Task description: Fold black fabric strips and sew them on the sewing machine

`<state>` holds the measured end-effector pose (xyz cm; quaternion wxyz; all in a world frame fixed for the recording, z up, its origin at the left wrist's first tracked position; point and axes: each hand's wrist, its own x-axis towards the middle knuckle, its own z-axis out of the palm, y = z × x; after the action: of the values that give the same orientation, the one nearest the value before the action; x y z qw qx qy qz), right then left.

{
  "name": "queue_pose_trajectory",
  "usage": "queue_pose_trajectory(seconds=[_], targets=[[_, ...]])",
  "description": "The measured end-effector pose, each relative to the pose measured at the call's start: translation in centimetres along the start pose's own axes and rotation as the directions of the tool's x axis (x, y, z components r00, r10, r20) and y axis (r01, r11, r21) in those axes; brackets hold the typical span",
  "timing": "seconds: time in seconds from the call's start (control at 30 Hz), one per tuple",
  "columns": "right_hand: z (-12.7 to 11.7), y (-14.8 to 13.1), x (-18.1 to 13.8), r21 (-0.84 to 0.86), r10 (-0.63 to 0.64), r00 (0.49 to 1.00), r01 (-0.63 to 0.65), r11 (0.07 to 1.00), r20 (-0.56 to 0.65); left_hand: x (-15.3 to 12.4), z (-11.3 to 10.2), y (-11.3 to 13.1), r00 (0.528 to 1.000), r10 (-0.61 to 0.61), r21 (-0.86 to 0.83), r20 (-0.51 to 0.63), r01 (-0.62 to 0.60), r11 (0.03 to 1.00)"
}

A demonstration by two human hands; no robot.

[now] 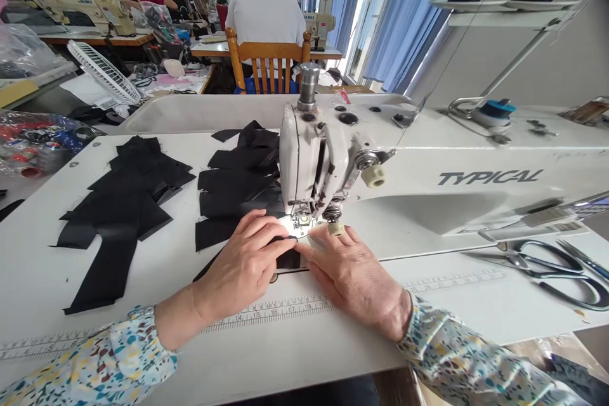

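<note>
While I steady black fabric point(288, 259) at the presser foot point(303, 221) | left hand point(242, 269): fingers pressed together on it | right hand point(352, 282): fingers spread beside it

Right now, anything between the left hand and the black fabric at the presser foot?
Nothing visible: the left hand's fingers rest directly on the black fabric, right by the presser foot.

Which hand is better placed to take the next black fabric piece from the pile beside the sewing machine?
Left, probably. The left hand lies closer to the pile of black fabric pieces than the right hand does, and it is on the pile's side of the sewing machine.
</note>
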<state>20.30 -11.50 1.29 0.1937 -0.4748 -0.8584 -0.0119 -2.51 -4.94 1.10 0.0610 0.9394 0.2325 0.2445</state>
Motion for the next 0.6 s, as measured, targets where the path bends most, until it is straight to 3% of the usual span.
queue_pose_trajectory(seconds=[0.6], targets=[[0.6,1.4,1.1,0.039,0.115,0.990,-0.119,0.992,0.081,0.7,0.6,-1.3,0.999,-0.051,0.055,0.020,0.050,0.997]])
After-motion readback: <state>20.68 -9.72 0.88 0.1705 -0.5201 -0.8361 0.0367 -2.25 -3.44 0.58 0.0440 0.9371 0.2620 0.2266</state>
